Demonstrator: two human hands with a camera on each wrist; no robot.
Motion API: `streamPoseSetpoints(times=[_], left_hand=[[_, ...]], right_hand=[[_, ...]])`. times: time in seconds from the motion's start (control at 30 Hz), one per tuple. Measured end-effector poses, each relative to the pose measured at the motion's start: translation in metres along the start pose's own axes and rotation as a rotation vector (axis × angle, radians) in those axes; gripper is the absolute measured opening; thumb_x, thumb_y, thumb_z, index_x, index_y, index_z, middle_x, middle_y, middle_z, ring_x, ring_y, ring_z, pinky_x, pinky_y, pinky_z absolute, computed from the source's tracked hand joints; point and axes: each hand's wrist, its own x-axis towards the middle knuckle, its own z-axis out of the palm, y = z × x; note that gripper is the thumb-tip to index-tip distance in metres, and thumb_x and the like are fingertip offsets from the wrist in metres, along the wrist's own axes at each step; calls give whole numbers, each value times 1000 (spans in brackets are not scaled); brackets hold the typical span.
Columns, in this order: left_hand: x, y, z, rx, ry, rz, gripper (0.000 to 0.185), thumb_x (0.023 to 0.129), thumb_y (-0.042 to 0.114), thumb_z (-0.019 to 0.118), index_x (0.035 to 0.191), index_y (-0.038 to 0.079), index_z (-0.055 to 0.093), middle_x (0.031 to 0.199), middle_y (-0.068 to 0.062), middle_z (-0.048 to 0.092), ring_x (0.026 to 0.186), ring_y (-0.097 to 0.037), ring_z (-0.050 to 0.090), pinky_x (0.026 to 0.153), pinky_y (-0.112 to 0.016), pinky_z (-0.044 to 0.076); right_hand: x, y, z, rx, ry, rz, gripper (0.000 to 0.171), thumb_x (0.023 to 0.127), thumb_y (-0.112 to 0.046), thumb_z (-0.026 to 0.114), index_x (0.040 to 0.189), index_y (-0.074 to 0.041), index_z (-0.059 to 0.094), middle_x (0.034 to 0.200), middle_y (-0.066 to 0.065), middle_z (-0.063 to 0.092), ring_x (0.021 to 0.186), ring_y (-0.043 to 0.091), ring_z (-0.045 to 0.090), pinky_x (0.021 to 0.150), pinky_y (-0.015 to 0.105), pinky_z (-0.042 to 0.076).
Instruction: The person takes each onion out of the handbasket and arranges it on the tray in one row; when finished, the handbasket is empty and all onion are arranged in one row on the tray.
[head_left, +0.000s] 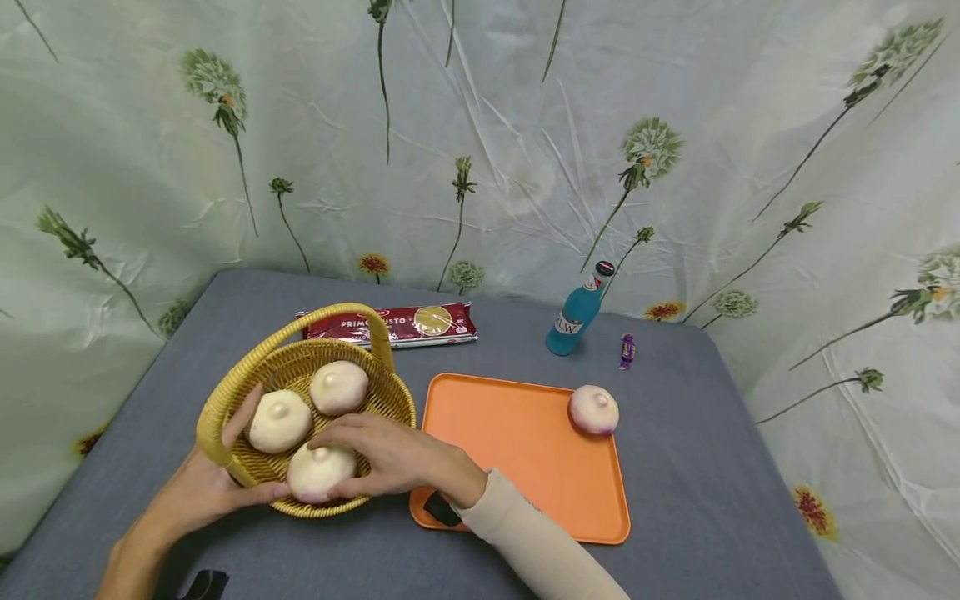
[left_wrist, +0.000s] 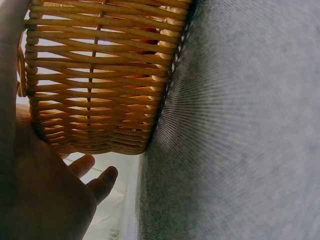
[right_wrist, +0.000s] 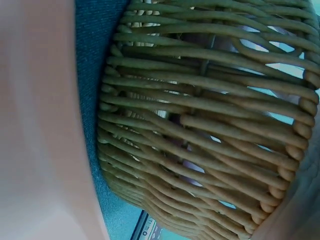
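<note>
A yellow wicker basket with a hoop handle stands at the left of the table. Inside lie three round white turnips tinged with purple: one turnip at the left, another turnip at the back and a near turnip. My right hand reaches over the basket's right rim and holds the near turnip between thumb and fingers. At the basket's left side, my left hand grips the rim by the handle's base. Basket weave fills most of the right wrist view, hiding the right fingertips there.
An orange tray lies right of the basket, with a turnip on its upper right corner. Behind are a red pasta packet, a blue bottle and a purple-wrapped candy. A floral curtain hangs behind the table.
</note>
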Motion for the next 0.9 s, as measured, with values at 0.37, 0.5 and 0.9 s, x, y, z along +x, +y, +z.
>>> streamPoseSetpoints(times=[0.37, 0.5, 0.9], left_hand=[[0, 0, 0, -25, -10, -4, 138, 46, 2, 99, 158, -2, 18, 160, 2, 24, 139, 3, 27, 107, -4, 19], [0, 1, 0, -29, -13, -15, 138, 46, 2, 98, 158, -1, 18, 162, 1, 21, 139, 5, 25, 106, -4, 19], [-3, -2, -1, 17, -30, -48, 137, 49, 12, 99, 159, 1, 18, 154, -38, 22, 140, 9, 17, 107, -3, 12]], right_hand=[[-3, -1, -3, 7, 9, 6, 52, 93, -42, 70, 137, -17, 57, 139, -2, 57, 132, 5, 46, 112, 15, 29], [-2, -1, -4, -2, 28, -8, 54, 91, -41, 73, 136, -16, 58, 138, -1, 58, 131, 8, 47, 113, 17, 29], [-11, 1, -11, 117, 172, 3, 53, 87, -33, 77, 134, -16, 59, 136, 1, 57, 127, 14, 48, 110, 21, 33]])
